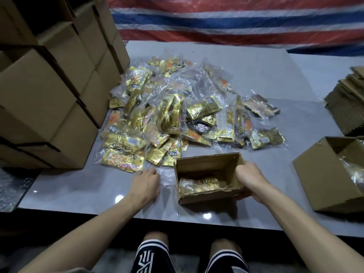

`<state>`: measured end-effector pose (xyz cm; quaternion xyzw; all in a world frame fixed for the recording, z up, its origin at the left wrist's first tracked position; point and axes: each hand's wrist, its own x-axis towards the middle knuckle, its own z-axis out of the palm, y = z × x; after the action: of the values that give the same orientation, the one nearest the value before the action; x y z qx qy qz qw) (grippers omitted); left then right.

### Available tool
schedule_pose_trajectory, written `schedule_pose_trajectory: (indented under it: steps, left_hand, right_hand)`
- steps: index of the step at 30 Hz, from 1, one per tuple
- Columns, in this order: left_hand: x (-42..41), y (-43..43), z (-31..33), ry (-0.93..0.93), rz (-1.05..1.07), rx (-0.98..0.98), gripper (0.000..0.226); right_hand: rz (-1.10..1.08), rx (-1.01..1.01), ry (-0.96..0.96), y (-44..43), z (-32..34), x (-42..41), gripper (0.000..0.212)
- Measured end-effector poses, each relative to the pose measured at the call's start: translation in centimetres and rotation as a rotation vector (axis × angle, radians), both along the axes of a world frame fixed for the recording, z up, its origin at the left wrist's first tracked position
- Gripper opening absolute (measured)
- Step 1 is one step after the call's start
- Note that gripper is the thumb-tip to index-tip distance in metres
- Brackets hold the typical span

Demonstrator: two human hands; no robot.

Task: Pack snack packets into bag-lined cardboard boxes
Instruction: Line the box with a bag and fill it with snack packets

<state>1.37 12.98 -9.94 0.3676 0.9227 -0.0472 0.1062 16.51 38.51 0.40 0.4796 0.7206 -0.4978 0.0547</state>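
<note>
A small open cardboard box [189, 166] stands on the grey table near its front edge, with a clear bag of gold snack packets [199, 184] lying inside. My right hand [250, 180] grips the box's right wall, fingers curled over the rim. My left hand [145, 184] rests on the table left of the box, its fingertips at the edge of a clear bag; whether it pinches the bag I cannot tell. A big heap of gold snack packets in clear bags [177, 115] lies just beyond the box.
Stacked closed cardboard boxes [49, 85] fill the left side. A larger open box with clear plastic inside [319, 174] sits at the right, and a pile of flat folded cartons [348, 99] lies behind it. A striped tarp [226, 20] hangs beyond the table.
</note>
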Motion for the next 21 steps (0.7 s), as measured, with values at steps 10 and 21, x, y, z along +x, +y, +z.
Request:
schedule_pose_trajectory:
  steps: [10, 21]
  left_hand:
    - [-1.1, -0.1, 1.0, -0.145, 0.291, 0.387, 0.02]
    - [-3.8, 1.1, 4.4, -0.404, 0.329, 0.584, 0.024]
  right_hand:
    - [0.002, 0.023, 0.002, -0.2, -0.2, 0.3, 0.033]
    - [0.03, 0.033, 0.003, -0.8, 0.6, 0.2, 0.036]
